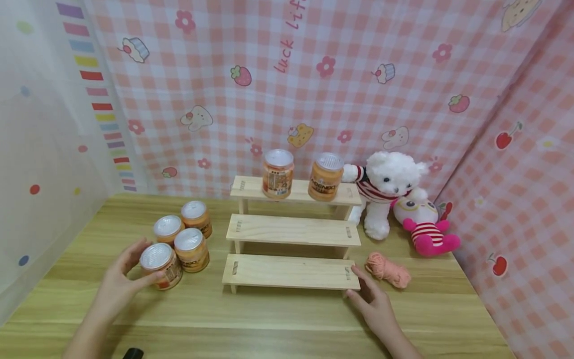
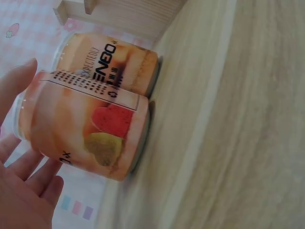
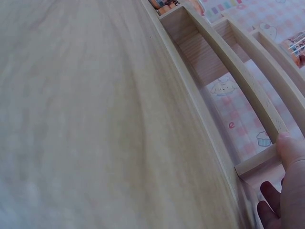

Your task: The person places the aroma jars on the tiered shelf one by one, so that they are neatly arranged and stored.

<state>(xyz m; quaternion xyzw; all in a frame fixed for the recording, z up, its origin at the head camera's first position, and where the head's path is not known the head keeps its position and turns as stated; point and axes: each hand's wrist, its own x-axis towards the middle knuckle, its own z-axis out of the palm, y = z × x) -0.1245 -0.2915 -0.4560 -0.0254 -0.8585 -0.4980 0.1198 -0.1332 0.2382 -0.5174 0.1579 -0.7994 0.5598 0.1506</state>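
At the left of the table, my left hand (image 1: 117,279) curves round the nearest orange can (image 1: 169,271) with a clear ridged lid. Its thumb lies across the front and its fingers go round the far left side. That can (image 2: 90,129) stands on the table, close beside another can (image 2: 112,62) in the left wrist view. My right hand (image 1: 374,304) grips the right end of the lowest step of a three-step wooden shelf (image 1: 291,271). In the right wrist view, the thumb (image 3: 288,145) presses on the front corner of the step.
Several like cans, one of them a can (image 1: 196,219) at the back, cluster by my left hand. Two cans (image 1: 278,174) stand on the top step. Right of the shelf are a white plush bear (image 1: 390,174), a pink doll (image 1: 426,229) and a yarn skein (image 1: 387,269).
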